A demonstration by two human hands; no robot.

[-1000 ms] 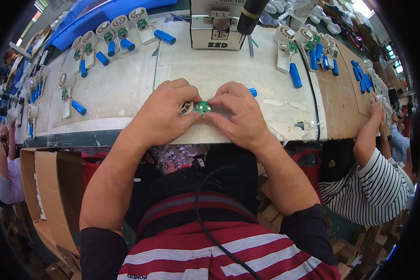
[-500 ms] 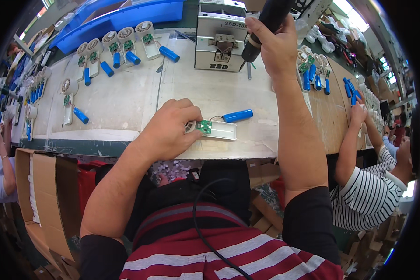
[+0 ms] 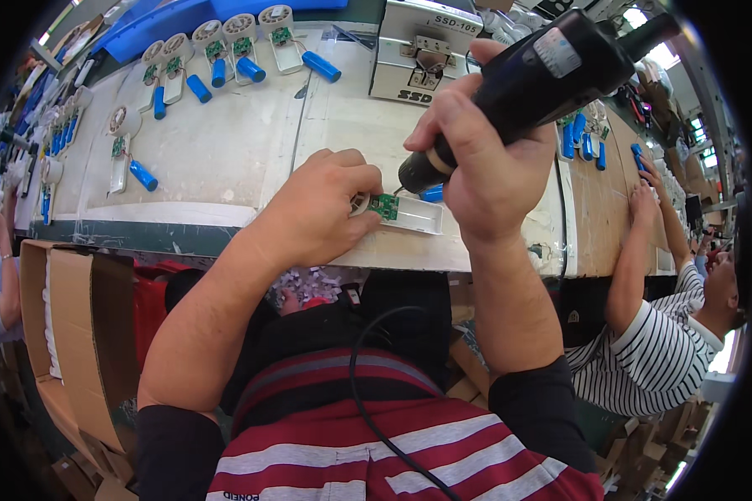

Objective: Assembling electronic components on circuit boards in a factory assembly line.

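My left hand [image 3: 322,204] is closed around the round end of a white plastic fan housing [image 3: 422,219], pressing it on the table. A green circuit board [image 3: 384,206] sits inside the housing, beside my fingertips. My right hand [image 3: 501,179] is wrapped around a black electric screwdriver [image 3: 526,88], tilted with its bit pointing down at the board's right end. Whether the bit touches a screw I cannot tell. Behind the housing lies a blue cylindrical battery [image 3: 431,194], partly hidden by the screwdriver and my right hand.
A metal screw feeder [image 3: 416,63] stands at the back. Several similar fan housings [image 3: 286,57] with blue batteries line the far left, under a blue bin [image 3: 226,8]. One more housing [image 3: 119,171] lies nearer. A co-worker's hands [image 3: 643,200] are at the right. A cardboard box [image 3: 100,334] stands below left.
My right hand has brought the screwdriver from the screw feeder down and toward me, over the circuit board. My left hand still holds the housing. The whole view has shifted slightly.
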